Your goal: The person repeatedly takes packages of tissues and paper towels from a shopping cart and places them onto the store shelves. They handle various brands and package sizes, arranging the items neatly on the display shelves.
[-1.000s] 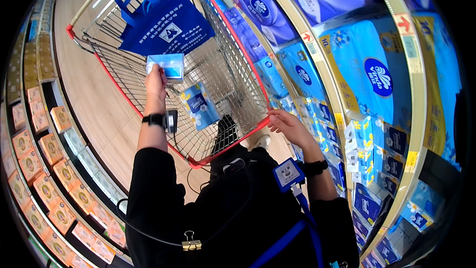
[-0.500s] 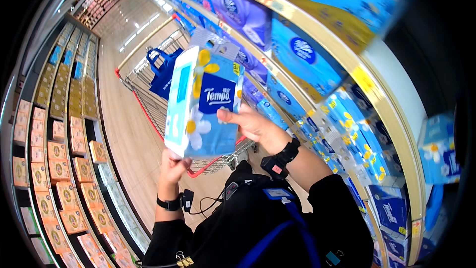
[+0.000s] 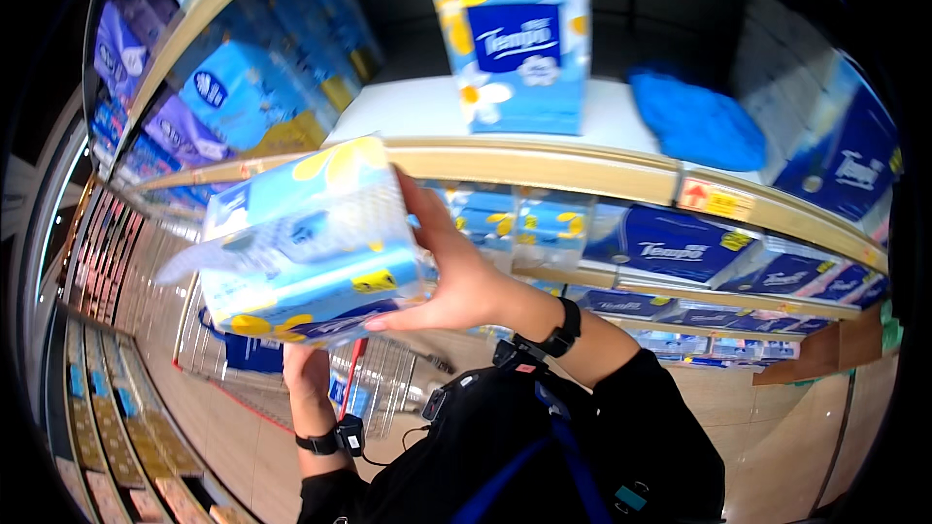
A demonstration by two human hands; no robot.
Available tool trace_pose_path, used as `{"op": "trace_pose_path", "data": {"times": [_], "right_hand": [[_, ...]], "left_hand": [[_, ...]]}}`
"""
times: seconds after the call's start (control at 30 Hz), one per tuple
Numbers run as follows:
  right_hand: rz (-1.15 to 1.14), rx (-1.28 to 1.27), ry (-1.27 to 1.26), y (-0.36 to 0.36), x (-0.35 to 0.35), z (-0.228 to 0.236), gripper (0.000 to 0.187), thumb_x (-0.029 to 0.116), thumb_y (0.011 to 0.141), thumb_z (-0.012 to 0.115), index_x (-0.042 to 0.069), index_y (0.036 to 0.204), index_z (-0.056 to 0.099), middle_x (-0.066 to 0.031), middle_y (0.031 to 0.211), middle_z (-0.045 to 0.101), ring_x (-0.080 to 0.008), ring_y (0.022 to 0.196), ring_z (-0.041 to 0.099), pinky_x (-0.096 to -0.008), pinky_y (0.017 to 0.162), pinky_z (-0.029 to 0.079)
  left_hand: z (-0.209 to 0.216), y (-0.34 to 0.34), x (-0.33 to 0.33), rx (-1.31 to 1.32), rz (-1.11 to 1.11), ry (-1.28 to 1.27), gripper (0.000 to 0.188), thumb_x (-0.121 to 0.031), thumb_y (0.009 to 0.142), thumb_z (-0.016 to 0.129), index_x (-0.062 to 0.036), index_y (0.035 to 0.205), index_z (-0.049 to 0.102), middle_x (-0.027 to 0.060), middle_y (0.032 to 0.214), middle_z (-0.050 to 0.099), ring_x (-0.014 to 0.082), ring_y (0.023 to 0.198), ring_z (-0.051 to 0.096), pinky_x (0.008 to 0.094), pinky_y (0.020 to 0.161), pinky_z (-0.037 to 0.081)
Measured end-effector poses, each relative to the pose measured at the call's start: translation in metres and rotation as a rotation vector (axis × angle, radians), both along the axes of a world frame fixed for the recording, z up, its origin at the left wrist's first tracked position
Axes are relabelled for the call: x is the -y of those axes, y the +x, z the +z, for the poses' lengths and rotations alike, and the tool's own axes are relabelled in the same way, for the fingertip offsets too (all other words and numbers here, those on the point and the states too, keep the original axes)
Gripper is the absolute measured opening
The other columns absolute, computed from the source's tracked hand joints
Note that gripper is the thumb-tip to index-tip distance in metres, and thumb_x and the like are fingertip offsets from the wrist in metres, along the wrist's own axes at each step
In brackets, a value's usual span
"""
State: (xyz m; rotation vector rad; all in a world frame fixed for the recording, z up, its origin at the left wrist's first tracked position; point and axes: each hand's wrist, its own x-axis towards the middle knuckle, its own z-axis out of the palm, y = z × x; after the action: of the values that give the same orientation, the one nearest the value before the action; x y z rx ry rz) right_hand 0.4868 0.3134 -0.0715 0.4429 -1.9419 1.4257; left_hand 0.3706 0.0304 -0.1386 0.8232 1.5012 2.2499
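Observation:
Both my hands hold a light blue tissue pack (image 3: 311,252) with yellow and white flowers, tilted in front of the shelf. A clear plastic carry strip runs over its upper side and sticks out at the left. My right hand (image 3: 456,272) grips the pack's right end, thumb along the lower edge and fingers behind. My left hand (image 3: 307,371) is at the underside, its fingers mostly hidden by the pack. A similar flowered tissue pack (image 3: 524,58) stands upright on the white shelf (image 3: 408,116) just beyond, with a crumpled blue plastic bag (image 3: 697,121) to its right.
Lower shelves hold dark blue tissue packs (image 3: 670,245). Purple and blue packs (image 3: 233,87) fill the shelf at left. A shopping cart (image 3: 379,388) with a dark blue bag (image 3: 254,353) stands below the held pack. Another stocked shelf (image 3: 107,408) lines the aisle at lower left.
My view has swung right to face the shelf. The held pack has tipped over, so its carry strip and another side now show; my right hand has shifted to its end.

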Motion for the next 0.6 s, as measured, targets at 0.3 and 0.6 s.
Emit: {"op": "trace_pose_path", "data": {"times": [0.3,0.6], "right_hand": [[-0.866,-0.334,0.436,0.159,-0.102,0.062,0.128,0.022,0.064,0.094,0.008,0.159,0.01,-0.0169,0.143,0.036,-0.0336,0.134,0.04,-0.0443,0.109,0.039],[-1.187,-0.249,0.281,0.169,-0.16,0.091,0.126,0.016,0.064,0.094,0.016,0.16,0.012,-0.0207,0.14,0.033,-0.0387,0.13,0.043,-0.0445,0.108,0.043]], "left_hand": [[0.108,0.013,-0.24,-0.569,-0.07,0.093,0.059,-0.013,0.095,0.067,-0.0044,0.145,0.038,0.0115,0.139,0.049,0.0213,0.125,0.052,0.0343,0.099,0.045],[0.146,-0.024,-0.328,-0.429,-0.118,-0.268,0.108,-0.048,0.083,0.08,-0.0071,0.157,0.012,0.0276,0.154,0.034,0.0346,0.143,0.036,0.0453,0.116,0.033]]}}
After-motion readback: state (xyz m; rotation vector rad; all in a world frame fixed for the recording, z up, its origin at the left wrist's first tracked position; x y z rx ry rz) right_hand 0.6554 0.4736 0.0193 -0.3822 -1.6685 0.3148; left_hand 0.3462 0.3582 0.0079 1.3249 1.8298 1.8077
